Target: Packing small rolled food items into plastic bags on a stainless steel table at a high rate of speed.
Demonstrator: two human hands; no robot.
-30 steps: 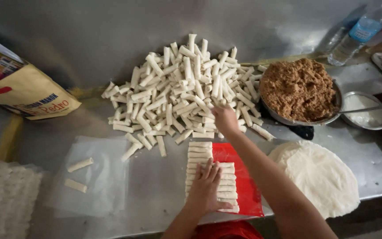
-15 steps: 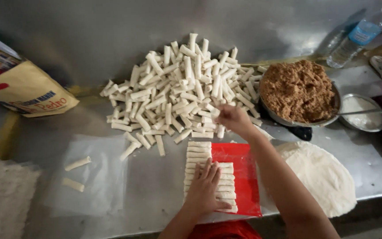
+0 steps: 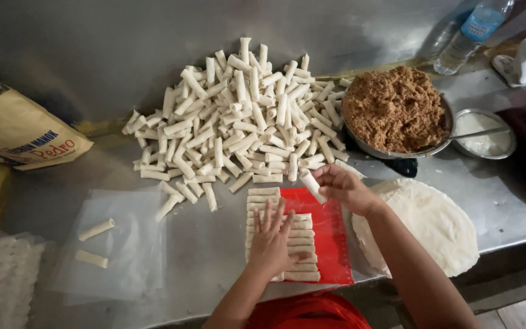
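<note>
1. Rolled pastry stick [image 3: 312, 186] sits pinched in the right hand [image 3: 345, 189], just above the red tray [image 3: 333, 244].
2. Left hand [image 3: 272, 237] lies flat, grip spread wide, on the row of rolls [image 3: 296, 268] (neatly stacked).
3. Big pile of rolls [image 3: 238, 116] lies behind on the bench [image 3: 202, 256], bowl of brown filling [image 3: 394, 109] beside it.

On the desk [image 3: 214, 268], the roll pile [image 3: 238, 116] lies behind the tray [image 3: 333, 244]. The filling bowl [image 3: 397, 113] stands right of the pile; the wrapper stack [image 3: 427, 222] lies before the bowl.
</note>
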